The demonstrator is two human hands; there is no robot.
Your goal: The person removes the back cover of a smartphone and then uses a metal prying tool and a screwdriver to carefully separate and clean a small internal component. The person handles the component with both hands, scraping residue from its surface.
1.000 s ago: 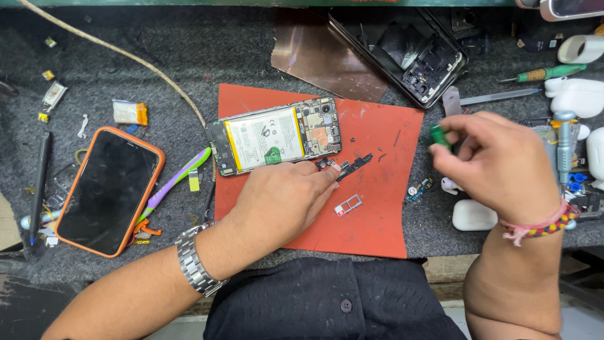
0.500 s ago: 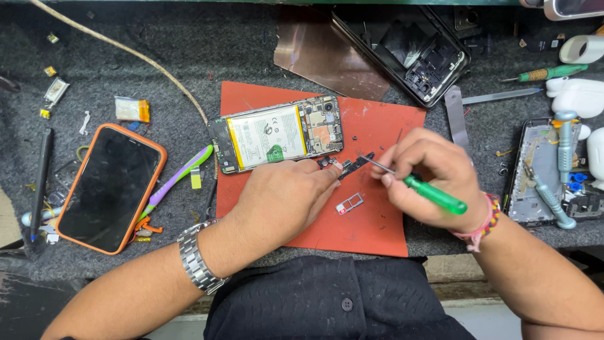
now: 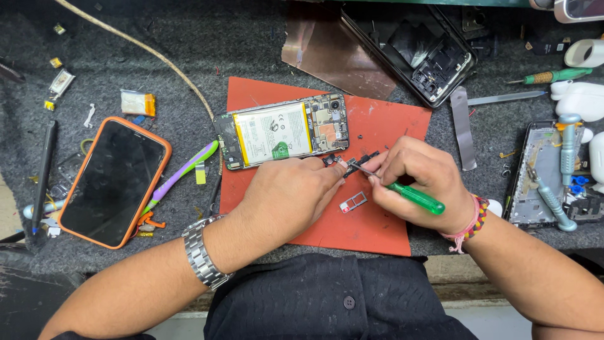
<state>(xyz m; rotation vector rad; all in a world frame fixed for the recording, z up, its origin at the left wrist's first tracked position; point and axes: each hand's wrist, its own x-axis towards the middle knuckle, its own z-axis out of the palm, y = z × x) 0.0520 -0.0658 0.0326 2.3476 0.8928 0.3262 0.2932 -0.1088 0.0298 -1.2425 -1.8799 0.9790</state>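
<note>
An opened phone [image 3: 282, 131] with its battery and circuit board showing lies on a red mat [image 3: 377, 126]. My left hand [image 3: 289, 195] rests on the mat just below the phone, its fingertips pinching a small dark part [image 3: 333, 160]. My right hand [image 3: 418, 182] grips a green-handled screwdriver [image 3: 412, 196], whose metal tip meets that small part. A silver card tray [image 3: 353, 202] lies on the mat between my hands.
A phone in an orange case [image 3: 113, 181] and a purple toothbrush [image 3: 179, 173] lie left. A black phone frame [image 3: 415, 53], a copper sheet [image 3: 333, 53], a metal pry tool [image 3: 462, 126], another opened phone [image 3: 535, 176], another green screwdriver [image 3: 553, 77] and a beige cable [image 3: 145, 53] surround the mat.
My right hand came in from the right edge with the green screwdriver and brought its tip to the small part at my left fingertips. My left hand stayed put.
</note>
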